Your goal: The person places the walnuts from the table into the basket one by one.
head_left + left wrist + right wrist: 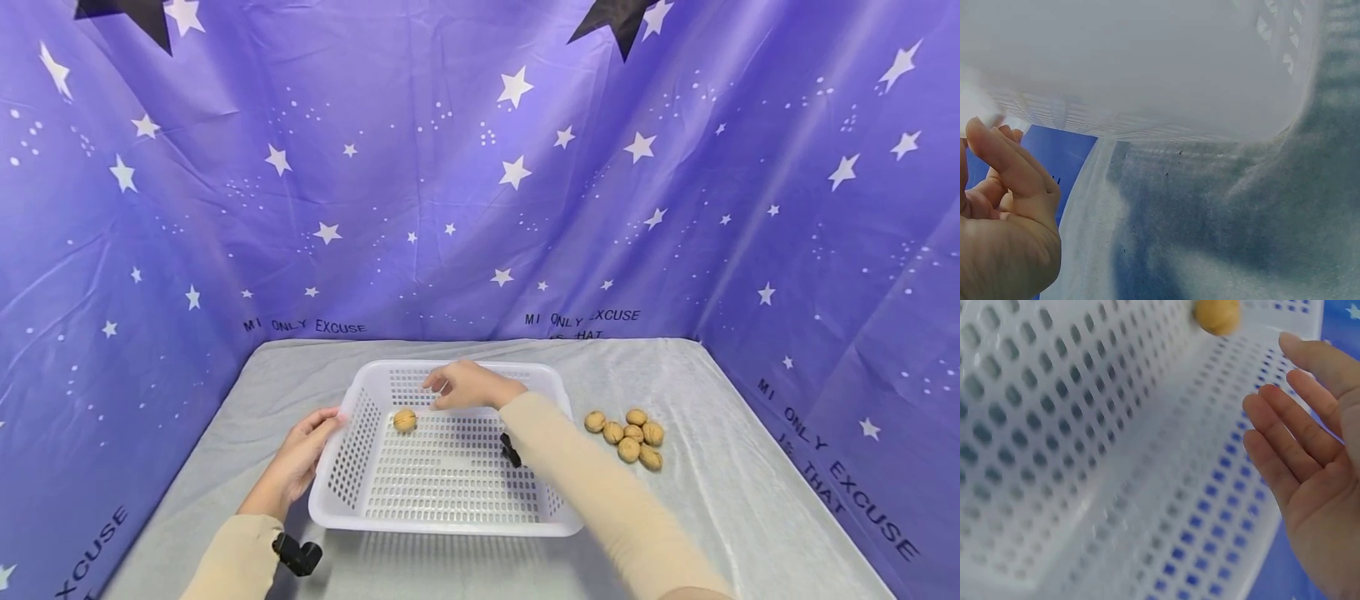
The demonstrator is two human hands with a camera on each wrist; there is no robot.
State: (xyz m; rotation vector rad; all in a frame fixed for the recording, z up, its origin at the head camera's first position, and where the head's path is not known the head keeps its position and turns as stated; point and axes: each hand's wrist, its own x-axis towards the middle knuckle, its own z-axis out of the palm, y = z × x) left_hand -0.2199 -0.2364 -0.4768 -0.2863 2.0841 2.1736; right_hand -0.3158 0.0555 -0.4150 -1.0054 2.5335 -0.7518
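Observation:
A white perforated plastic basket (442, 527) stands on the table. At its left side, my left hand (303, 450) grips the rim with fingers and thumb; the left wrist view shows this hand (1013, 231) beside the basket's outer wall (1147, 75). One walnut (404, 421) lies inside the basket near the left end. Above the basket's far half is my right hand (472, 385), to the right of that walnut and apart from it. In the right wrist view, the right hand's fingers (1288, 434) are loosely extended with nothing held, and the walnut (1218, 315) appears beyond them.
Several walnuts (630, 435) sit in a loose cluster on the grey cloth (750, 517), right of the basket. Purple curtains with white stars (420, 167) enclose the table at the back and sides. Black wrist cameras (297, 554) are strapped to both sleeves.

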